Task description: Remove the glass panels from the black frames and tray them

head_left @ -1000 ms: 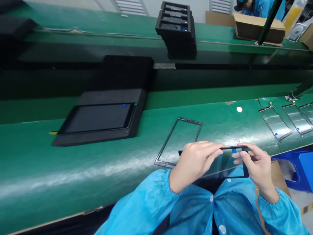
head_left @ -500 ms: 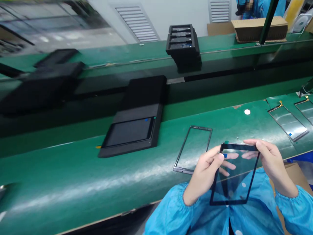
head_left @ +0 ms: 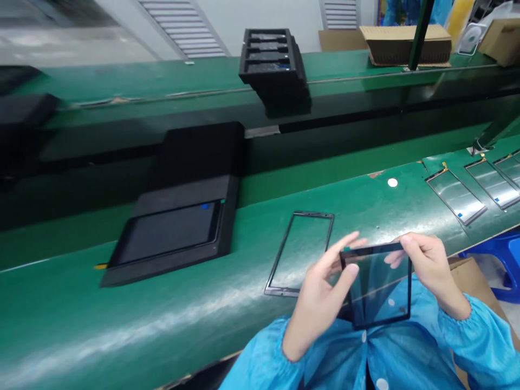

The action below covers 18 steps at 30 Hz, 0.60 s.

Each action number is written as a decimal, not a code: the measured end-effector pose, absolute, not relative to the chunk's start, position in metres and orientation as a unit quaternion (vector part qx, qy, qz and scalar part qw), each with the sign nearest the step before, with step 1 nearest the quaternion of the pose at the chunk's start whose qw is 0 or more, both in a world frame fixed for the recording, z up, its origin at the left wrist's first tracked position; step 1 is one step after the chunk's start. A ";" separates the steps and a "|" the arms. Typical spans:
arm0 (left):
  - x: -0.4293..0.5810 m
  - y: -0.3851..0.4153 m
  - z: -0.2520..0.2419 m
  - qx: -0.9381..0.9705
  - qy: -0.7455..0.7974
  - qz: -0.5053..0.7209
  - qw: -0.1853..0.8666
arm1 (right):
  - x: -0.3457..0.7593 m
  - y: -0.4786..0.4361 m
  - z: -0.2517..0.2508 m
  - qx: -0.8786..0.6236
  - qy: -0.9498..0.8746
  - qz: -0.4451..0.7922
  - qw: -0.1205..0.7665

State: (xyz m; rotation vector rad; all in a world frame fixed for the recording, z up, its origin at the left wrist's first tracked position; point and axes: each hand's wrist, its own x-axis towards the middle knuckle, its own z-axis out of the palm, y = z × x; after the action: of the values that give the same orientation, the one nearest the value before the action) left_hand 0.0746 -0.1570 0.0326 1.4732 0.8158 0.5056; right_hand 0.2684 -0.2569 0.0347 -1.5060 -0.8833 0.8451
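A see-through touch-screen glass panel (head_left: 379,287) with a black border is held tilted over my lap, a small green tab at its upper left corner. My right hand (head_left: 428,265) pinches its upper right corner, thumb in front and fingers behind. At the upper left edge, my left hand (head_left: 320,292) has thumb and fingers apart around the glass; whether it touches the edge I cannot tell. Left of the hands, an empty dark rectangular frame (head_left: 280,252) lies on the green bench, partly covered by my left hand.
A black foam block (head_left: 190,157) carries a dark screen panel (head_left: 170,233) with a blue sticker. Several glass panels (head_left: 457,197) lie in a row at right. Stacked black trays (head_left: 270,70), a cardboard divider box (head_left: 406,46) and a bench post (head_left: 420,35) stand behind. A blue stool (head_left: 498,260) is at right.
My left hand has loosened, its thumb and fingers spreading at the panel's edge. The glass panel has turned slightly, while my right hand keeps its corner. The view has shifted to the right.
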 end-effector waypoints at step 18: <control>0.065 -0.139 0.021 0.569 0.394 0.315 0.650 | 0.295 -0.284 0.018 -0.645 -0.281 0.334 0.627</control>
State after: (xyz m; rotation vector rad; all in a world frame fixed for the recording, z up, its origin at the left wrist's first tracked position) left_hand 0.0654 -0.1392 0.0212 1.2921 0.8961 0.7155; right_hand 0.2952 -0.2842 0.0181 -1.4784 -0.6443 0.7661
